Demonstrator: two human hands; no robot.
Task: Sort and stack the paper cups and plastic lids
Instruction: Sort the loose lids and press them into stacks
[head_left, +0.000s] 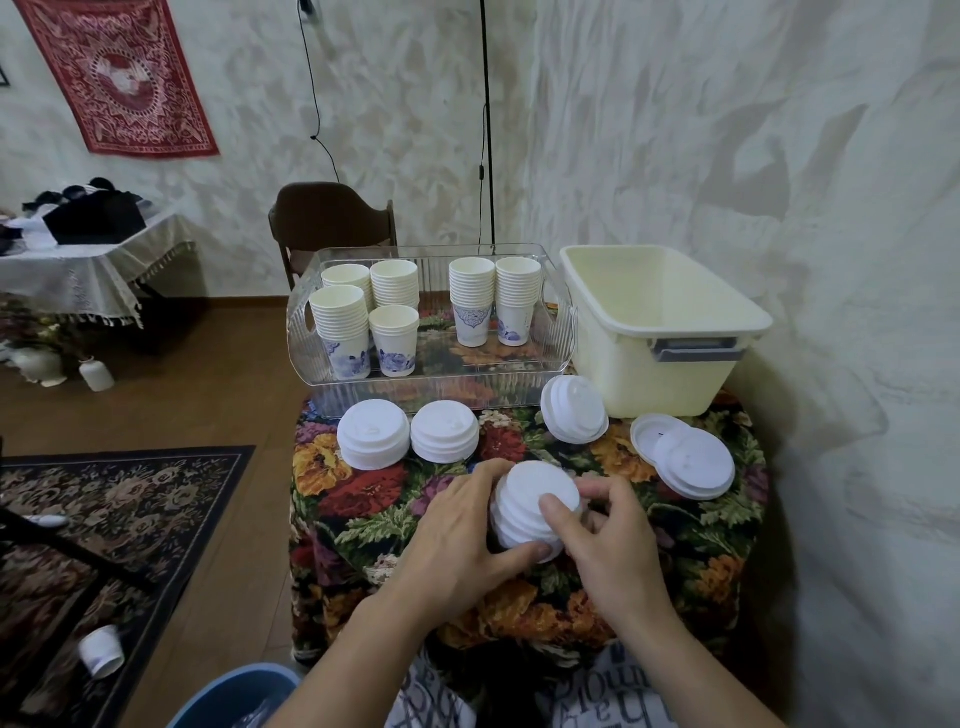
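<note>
A stack of white plastic lids (530, 499) sits at the middle of the floral table, tilted. My left hand (462, 535) grips its left side, thumb under the front edge. My right hand (608, 530) holds the right side, with its thumb pressed on the top lid. Two neat lid stacks (373, 434) (444, 431) stand in front of a clear tray (332, 384). A leaning lid stack (574, 409) and loose lids (691, 462) lie to the right. Inside the tray stand several stacks of paper cups (340, 322) (493, 296).
A cream plastic tub (660, 384) stands at the table's back right, against the wall. A wooden chair (332, 218) is behind the tray. On the floor to the left lie a patterned rug (114, 519), a single cup (101, 652) and a blue bucket (234, 696).
</note>
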